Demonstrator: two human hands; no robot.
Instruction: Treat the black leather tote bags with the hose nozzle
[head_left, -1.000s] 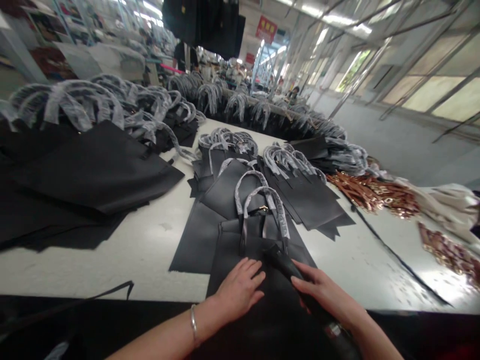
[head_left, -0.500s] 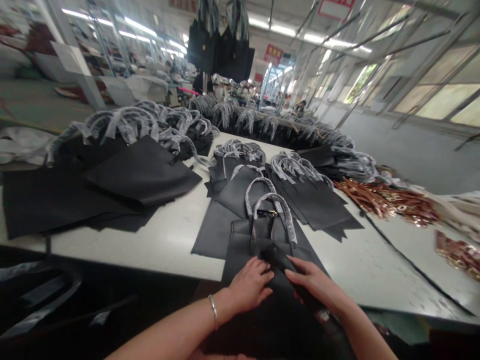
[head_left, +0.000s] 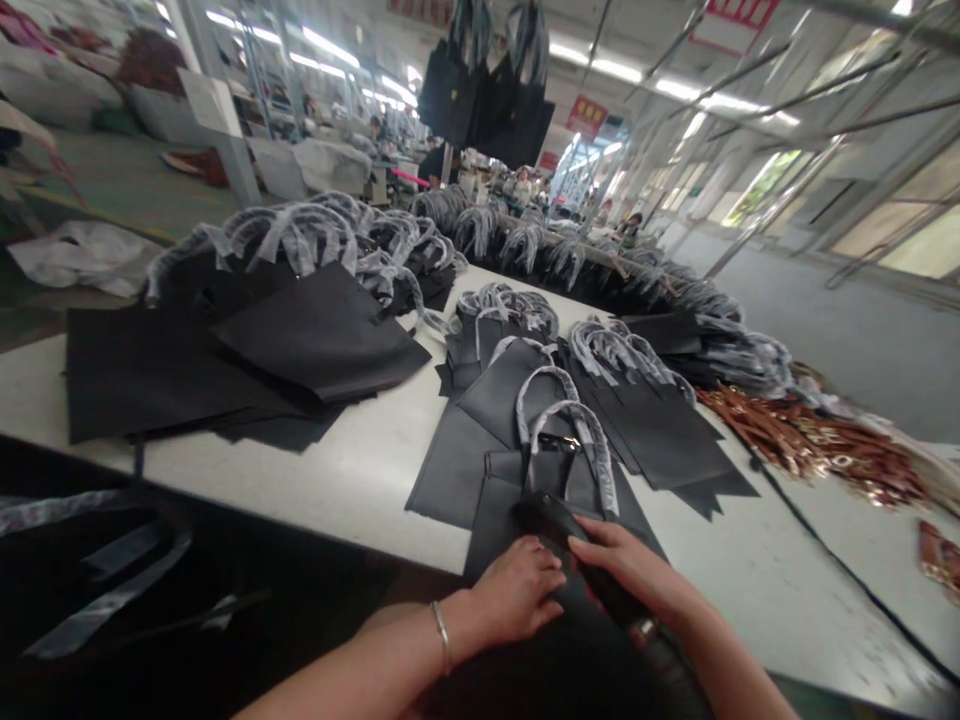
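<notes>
A black handbag (head_left: 491,510) lies on the table edge in front of me, its two upright handles (head_left: 602,465) wrapped in clear plastic and a small gold-coloured clasp (head_left: 568,443) between them. My left hand (head_left: 517,590) rests on the bag's front with the fingers lying forward and the thumb apart. Wrapped in my right hand (head_left: 634,565) is a black handheld tool (head_left: 551,517), its blunt head over the bag's upper front just below the handles. A ribbed section trails from its lower end. The tool's exact kind and its underside cannot be made out.
Black bags with plastic-wrapped handles lie in piles at left (head_left: 322,335), centre and right (head_left: 660,430). Brown straps (head_left: 817,440) with gold-coloured hardware lie at far right, beside a black cord (head_left: 802,520) crossing the white table (head_left: 360,490). More bags (head_left: 484,105) hang overhead.
The camera view has turned a little left, so the scene sits further right. The tool's head has shifted slightly left across the bag; both hands keep nearly the same pose.
</notes>
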